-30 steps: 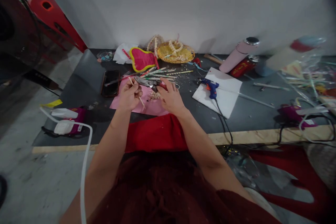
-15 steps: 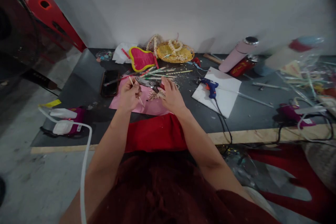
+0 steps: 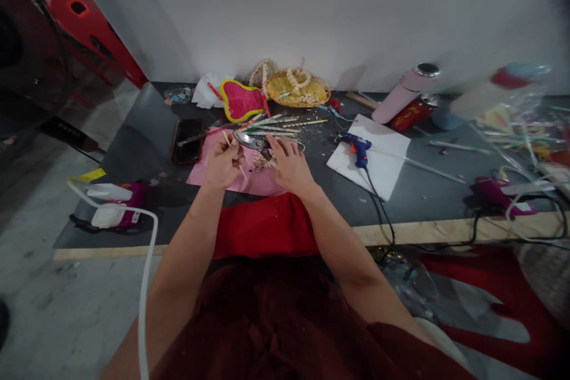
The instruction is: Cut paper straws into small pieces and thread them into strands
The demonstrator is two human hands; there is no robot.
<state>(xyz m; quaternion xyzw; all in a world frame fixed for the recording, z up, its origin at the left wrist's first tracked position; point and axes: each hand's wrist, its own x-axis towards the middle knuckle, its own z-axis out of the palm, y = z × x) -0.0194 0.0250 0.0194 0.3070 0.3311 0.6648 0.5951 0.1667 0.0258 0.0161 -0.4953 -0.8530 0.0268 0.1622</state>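
My left hand (image 3: 224,161) pinches a thin pale stick (image 3: 243,173), which slants down to the right past the fingers. My right hand (image 3: 290,165) is wrapped round the handles of a pair of pruning shears (image 3: 253,142). Their metal blades point left, close to the upper end of the stick; whether they touch it I cannot tell. Beneath both hands lies a pink sheet (image 3: 260,185) with a small heap of short cut pieces (image 3: 262,161) on it. Several patterned paper straws (image 3: 278,126) are spread just beyond the shears.
A phone (image 3: 187,141) lies left of the sheet. Behind are a yellow-rimmed pink tray (image 3: 241,101) and a yellow woven basket (image 3: 278,95). To the right, a blue glue gun (image 3: 360,148) rests on a white board (image 3: 392,175), near a pink flask (image 3: 403,92) and red can (image 3: 413,113).
The shears' blades have shifted slightly right, and the fingers of my right hand have moved on the handles. My left hand still holds the stick, almost in place.
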